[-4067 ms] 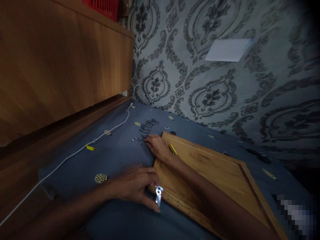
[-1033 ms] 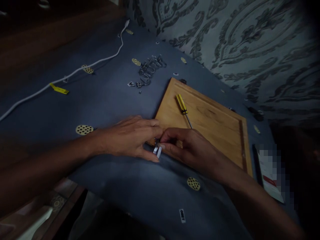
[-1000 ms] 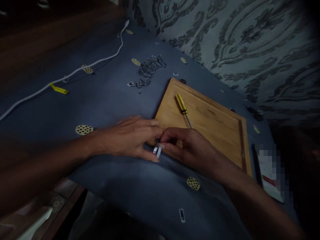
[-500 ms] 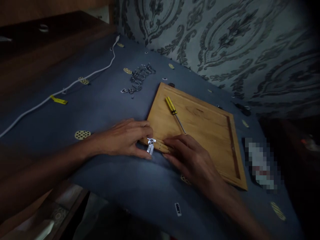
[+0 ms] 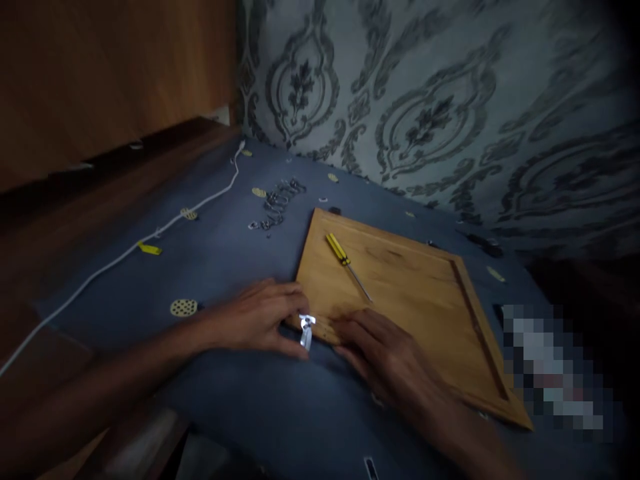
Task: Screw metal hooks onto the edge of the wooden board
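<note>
Shifted off the metal hinge (image 5: 306,333), below frame centre, the right hand (image 5: 385,350) has its grip clamped on the near edge of the wooden panel (image 5: 415,280); whether the left hand (image 5: 263,313) clamps the hinge, I cannot tell.

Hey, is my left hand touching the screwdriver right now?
Apart. The head view shows a bare stretch of the panel between your left hand, at its corner, and the screwdriver lying on it.

Dim, soft blur, metal fitting (image 5: 306,333) glinting, black upper-right corner
</note>
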A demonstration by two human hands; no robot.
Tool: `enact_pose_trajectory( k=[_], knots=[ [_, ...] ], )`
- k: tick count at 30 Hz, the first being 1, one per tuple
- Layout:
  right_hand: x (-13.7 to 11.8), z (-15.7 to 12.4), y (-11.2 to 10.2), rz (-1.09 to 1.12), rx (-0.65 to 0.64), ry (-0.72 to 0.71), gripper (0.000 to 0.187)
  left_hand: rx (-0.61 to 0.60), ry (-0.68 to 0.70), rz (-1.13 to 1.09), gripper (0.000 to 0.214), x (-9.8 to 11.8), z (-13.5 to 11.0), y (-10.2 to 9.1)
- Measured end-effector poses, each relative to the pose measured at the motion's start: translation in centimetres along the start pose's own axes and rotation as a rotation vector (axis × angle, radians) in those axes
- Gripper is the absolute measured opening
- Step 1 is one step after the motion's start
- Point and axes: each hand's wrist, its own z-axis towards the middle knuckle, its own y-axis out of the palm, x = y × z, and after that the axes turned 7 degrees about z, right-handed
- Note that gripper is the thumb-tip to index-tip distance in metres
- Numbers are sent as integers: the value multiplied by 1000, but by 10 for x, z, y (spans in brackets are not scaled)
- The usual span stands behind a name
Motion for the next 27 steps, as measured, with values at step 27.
enact_pose_trajectory(
  k=[27],
  knots=[
    [2,7,-8,222,136,181,17,3,7,-1,43,0,2,-7]
  ],
)
